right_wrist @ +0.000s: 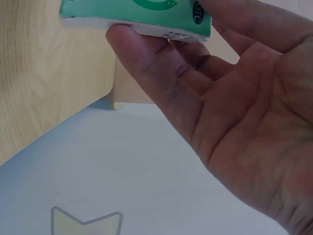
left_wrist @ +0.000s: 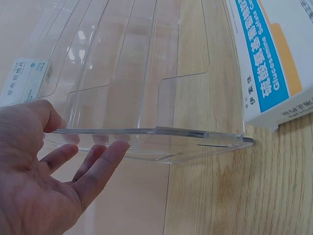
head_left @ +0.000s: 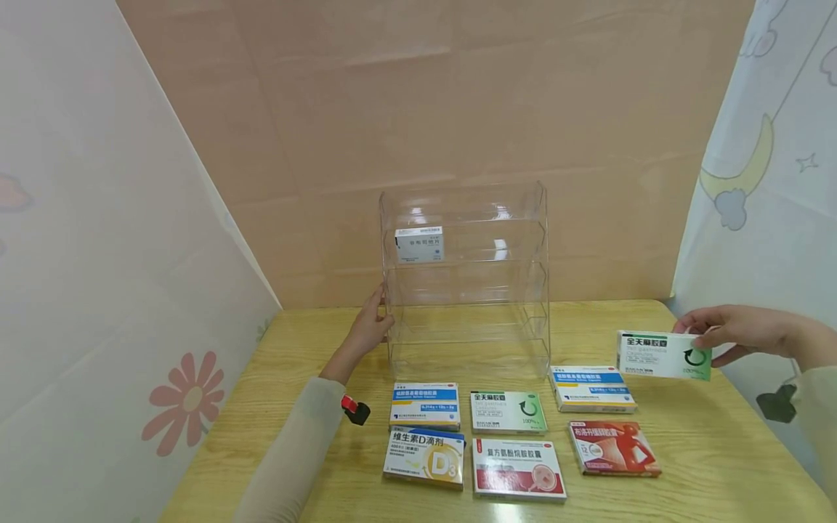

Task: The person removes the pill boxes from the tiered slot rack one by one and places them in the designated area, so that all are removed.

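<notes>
A clear tiered rack (head_left: 467, 349) stands at the back of the table. My left hand (head_left: 369, 327) grips its left side edge, thumb at the front and fingers along the outside of the side panel (left_wrist: 146, 139). My right hand (head_left: 735, 334) holds a white and green medicine box (head_left: 660, 356) by its right end, thumb on the printed face, raised over the table's right side. The right wrist view shows the green end of that box (right_wrist: 142, 12) between the thumb and fingers. One white medicine box (head_left: 420, 245) sits at the left of an upper tier.
In front of the rack lie a blue and white box (head_left: 425, 407), a matching blue one (head_left: 591, 388), another green and white box (head_left: 508, 412), a vitamin D box (head_left: 423, 457), a red and white box (head_left: 519, 468) and a red box (head_left: 615, 448). Hanging sheets enclose the table.
</notes>
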`<action>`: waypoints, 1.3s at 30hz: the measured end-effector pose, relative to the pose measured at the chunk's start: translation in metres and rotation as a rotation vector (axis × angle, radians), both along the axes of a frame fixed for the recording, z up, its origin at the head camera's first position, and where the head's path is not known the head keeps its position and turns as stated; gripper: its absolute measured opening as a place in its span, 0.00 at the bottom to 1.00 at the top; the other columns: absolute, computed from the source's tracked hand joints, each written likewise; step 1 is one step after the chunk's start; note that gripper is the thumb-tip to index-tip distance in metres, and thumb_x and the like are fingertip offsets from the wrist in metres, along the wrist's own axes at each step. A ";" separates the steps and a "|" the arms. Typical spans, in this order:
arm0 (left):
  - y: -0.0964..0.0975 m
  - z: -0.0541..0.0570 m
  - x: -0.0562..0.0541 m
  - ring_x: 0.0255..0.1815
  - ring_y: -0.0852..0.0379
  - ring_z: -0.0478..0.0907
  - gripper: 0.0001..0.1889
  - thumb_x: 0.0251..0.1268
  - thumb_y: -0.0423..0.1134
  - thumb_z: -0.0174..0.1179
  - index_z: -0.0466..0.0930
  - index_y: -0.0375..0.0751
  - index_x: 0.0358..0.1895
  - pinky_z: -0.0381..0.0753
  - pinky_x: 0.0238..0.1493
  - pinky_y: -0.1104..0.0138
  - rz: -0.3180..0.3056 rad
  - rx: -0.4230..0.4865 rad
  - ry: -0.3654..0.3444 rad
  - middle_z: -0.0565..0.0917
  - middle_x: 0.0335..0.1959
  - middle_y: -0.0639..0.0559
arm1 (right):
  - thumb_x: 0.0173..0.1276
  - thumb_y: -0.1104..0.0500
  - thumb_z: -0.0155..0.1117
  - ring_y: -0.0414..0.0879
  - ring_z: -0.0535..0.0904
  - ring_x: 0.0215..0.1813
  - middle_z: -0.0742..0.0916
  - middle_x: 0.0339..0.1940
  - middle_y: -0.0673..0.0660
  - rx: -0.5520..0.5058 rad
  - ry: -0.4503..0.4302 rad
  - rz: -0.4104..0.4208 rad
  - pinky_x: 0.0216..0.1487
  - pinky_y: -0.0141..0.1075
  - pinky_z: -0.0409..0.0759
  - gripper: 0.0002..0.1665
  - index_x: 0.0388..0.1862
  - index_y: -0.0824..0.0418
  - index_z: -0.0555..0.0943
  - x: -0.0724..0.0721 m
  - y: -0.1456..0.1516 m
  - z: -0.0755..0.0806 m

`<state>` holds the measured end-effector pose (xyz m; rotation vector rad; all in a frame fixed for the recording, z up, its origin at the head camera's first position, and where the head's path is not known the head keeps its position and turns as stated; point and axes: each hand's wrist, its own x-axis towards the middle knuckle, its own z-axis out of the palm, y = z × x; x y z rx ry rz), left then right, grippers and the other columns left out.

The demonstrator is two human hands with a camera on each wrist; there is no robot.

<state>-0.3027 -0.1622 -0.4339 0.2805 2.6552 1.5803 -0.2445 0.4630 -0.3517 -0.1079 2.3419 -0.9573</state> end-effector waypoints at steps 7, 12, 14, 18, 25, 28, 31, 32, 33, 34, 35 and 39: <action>0.000 0.000 0.001 0.57 0.38 0.78 0.41 0.74 0.34 0.50 0.41 0.56 0.84 0.88 0.35 0.62 -0.006 0.005 0.000 0.62 0.74 0.40 | 0.74 0.62 0.60 0.52 0.78 0.49 0.83 0.54 0.60 0.028 -0.050 -0.045 0.50 0.49 0.87 0.25 0.64 0.76 0.70 -0.001 0.015 -0.015; 0.000 0.001 0.000 0.56 0.38 0.79 0.41 0.74 0.35 0.50 0.41 0.56 0.84 0.89 0.35 0.62 -0.004 0.002 0.003 0.62 0.73 0.40 | 0.73 0.63 0.60 0.51 0.77 0.49 0.83 0.53 0.60 0.037 -0.073 -0.060 0.50 0.50 0.86 0.25 0.62 0.77 0.71 0.003 0.021 -0.026; 0.000 0.001 0.000 0.56 0.38 0.79 0.41 0.74 0.34 0.50 0.41 0.56 0.84 0.89 0.35 0.62 -0.003 0.003 0.005 0.63 0.73 0.39 | 0.72 0.64 0.61 0.51 0.77 0.49 0.83 0.52 0.60 0.030 -0.087 -0.065 0.50 0.51 0.86 0.24 0.61 0.77 0.72 0.005 0.023 -0.031; 0.000 -0.001 0.000 0.56 0.38 0.79 0.41 0.74 0.34 0.50 0.41 0.57 0.84 0.89 0.35 0.62 -0.004 0.002 0.006 0.62 0.73 0.40 | 0.72 0.65 0.61 0.50 0.77 0.49 0.84 0.51 0.58 0.017 -0.117 -0.083 0.50 0.51 0.86 0.23 0.60 0.77 0.72 0.007 0.026 -0.041; -0.001 -0.003 -0.001 0.55 0.39 0.79 0.40 0.74 0.35 0.50 0.41 0.57 0.84 0.89 0.35 0.62 -0.007 -0.004 0.013 0.63 0.73 0.40 | 0.72 0.64 0.61 0.49 0.76 0.49 0.84 0.50 0.56 0.055 -0.104 -0.097 0.46 0.48 0.86 0.23 0.61 0.76 0.73 0.008 0.034 -0.061; -0.001 -0.002 -0.001 0.56 0.39 0.79 0.41 0.75 0.35 0.50 0.40 0.56 0.84 0.89 0.35 0.62 -0.005 -0.014 0.012 0.62 0.73 0.40 | 0.73 0.63 0.61 0.51 0.76 0.50 0.84 0.51 0.61 0.076 -0.089 -0.088 0.46 0.49 0.86 0.22 0.61 0.75 0.75 0.007 0.038 -0.071; -0.002 -0.002 0.000 0.56 0.40 0.78 0.41 0.75 0.35 0.50 0.40 0.56 0.84 0.89 0.35 0.62 -0.003 -0.019 0.007 0.62 0.74 0.40 | 0.74 0.62 0.60 0.56 0.76 0.53 0.82 0.55 0.69 0.088 -0.051 -0.065 0.47 0.51 0.85 0.24 0.63 0.76 0.74 0.005 0.040 -0.080; -0.002 -0.002 0.000 0.56 0.40 0.78 0.41 0.75 0.35 0.50 0.40 0.56 0.84 0.89 0.36 0.62 -0.003 -0.019 0.005 0.62 0.74 0.40 | 0.74 0.61 0.59 0.57 0.76 0.53 0.81 0.56 0.71 0.092 -0.035 -0.059 0.47 0.52 0.85 0.25 0.63 0.76 0.73 0.005 0.041 -0.082; -0.002 -0.001 0.000 0.55 0.40 0.78 0.41 0.75 0.35 0.50 0.40 0.56 0.84 0.89 0.36 0.62 -0.003 -0.018 0.004 0.62 0.74 0.40 | 0.74 0.61 0.59 0.58 0.76 0.54 0.80 0.57 0.73 0.095 -0.021 -0.061 0.48 0.52 0.85 0.25 0.64 0.76 0.72 0.004 0.040 -0.084; -0.003 -0.001 0.000 0.55 0.40 0.78 0.41 0.75 0.35 0.50 0.40 0.56 0.84 0.88 0.36 0.62 -0.003 -0.016 0.002 0.62 0.74 0.40 | 0.75 0.61 0.59 0.58 0.76 0.54 0.79 0.58 0.74 0.094 -0.006 -0.061 0.48 0.52 0.85 0.25 0.64 0.77 0.72 0.004 0.040 -0.087; -0.003 -0.001 0.000 0.55 0.41 0.78 0.41 0.75 0.35 0.50 0.40 0.56 0.84 0.88 0.36 0.62 -0.001 -0.015 0.000 0.62 0.74 0.40 | 0.74 0.62 0.58 0.58 0.76 0.53 0.79 0.57 0.75 0.088 0.009 -0.064 0.48 0.51 0.85 0.26 0.64 0.78 0.71 0.003 0.039 -0.089; -0.004 -0.001 0.000 0.55 0.42 0.77 0.41 0.75 0.36 0.50 0.39 0.57 0.84 0.88 0.36 0.63 0.002 -0.010 -0.009 0.61 0.74 0.41 | 0.74 0.65 0.56 0.50 0.75 0.49 0.78 0.57 0.76 0.074 0.070 -0.065 0.46 0.44 0.84 0.25 0.63 0.81 0.69 0.003 0.035 -0.097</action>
